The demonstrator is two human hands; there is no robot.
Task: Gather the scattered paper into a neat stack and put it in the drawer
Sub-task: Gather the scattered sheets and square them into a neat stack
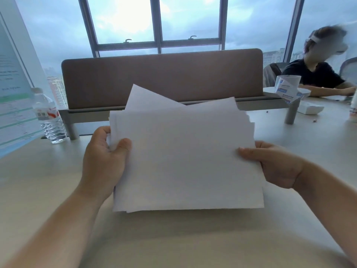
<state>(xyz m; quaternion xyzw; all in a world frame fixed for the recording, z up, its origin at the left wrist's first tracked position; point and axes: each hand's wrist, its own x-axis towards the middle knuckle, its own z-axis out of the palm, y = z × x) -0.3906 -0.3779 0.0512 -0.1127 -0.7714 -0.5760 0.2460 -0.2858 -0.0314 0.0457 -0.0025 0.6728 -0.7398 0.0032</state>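
Note:
A bundle of white paper sheets (185, 155) stands upright in front of me, its lower edge just above or resting on the beige desk (173, 238). The sheets are uneven: several corners fan out at the top. My left hand (105, 161) grips the left edge with the thumb on the front. On the right edge, my right hand (274, 163) holds the bundle with fingertips on the front. No drawer is in view.
A brown divider panel (162, 78) runs across the desk behind the paper. A plastic water bottle (49, 117) stands at the left beside a printed poster (13, 97). At the far right sits another person (318, 74) with small boxes (287, 89) on the desk.

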